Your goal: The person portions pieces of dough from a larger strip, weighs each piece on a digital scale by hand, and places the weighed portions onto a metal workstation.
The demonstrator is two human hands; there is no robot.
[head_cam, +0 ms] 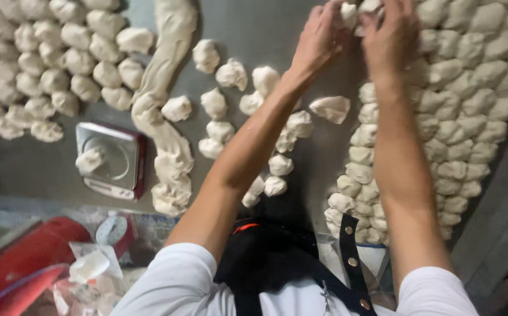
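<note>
While reaching to the top of the frame, both hands pinching one dough ball (352,13): left hand (319,36) fingers curled on its left side, right hand (390,30) fingers closed over its right. Soft, pale, lumpy. At left centre, a small metal scale (126,153) carrying one dough lump (89,160). Beside it, a long ropey dough strip (161,99); on the right, a heap of dough balls (470,99) on the steel table (254,29).

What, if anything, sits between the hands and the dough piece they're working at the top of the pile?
Nothing visible. The left hand and right hand already touch the dough piece from either side, above the dough pile on the metal table.
</note>
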